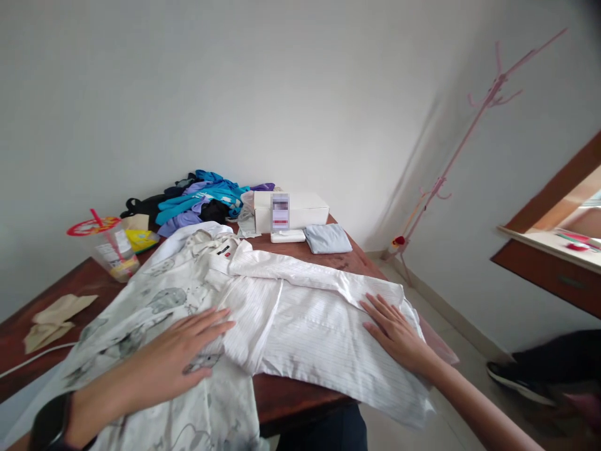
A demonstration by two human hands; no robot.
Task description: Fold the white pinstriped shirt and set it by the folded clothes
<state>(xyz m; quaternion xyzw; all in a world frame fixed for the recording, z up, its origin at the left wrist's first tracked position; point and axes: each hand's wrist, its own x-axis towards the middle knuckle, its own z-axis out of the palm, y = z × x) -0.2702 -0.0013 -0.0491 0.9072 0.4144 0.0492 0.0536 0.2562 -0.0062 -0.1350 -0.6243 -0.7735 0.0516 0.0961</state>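
A white shirt with thin stripes (310, 332) lies spread over the table, its collar toward the back and its right part hanging past the table's edge. My left hand (188, 351) rests with fingers outstretched where this shirt meets a white garment with grey printed figures (164, 300). On the right, my right hand (394, 332) lies flat with spread fingers on the striped cloth near its outer end. Neither hand grips the fabric.
A plastic drink cup with a straw (115, 254) stands at the left by a crumpled napkin (59, 319). Behind are piled clothes (206, 197), a white box (305, 210) and a folded grey-blue cloth (327, 239). A pink coat stand (462, 144) leans into view at right.
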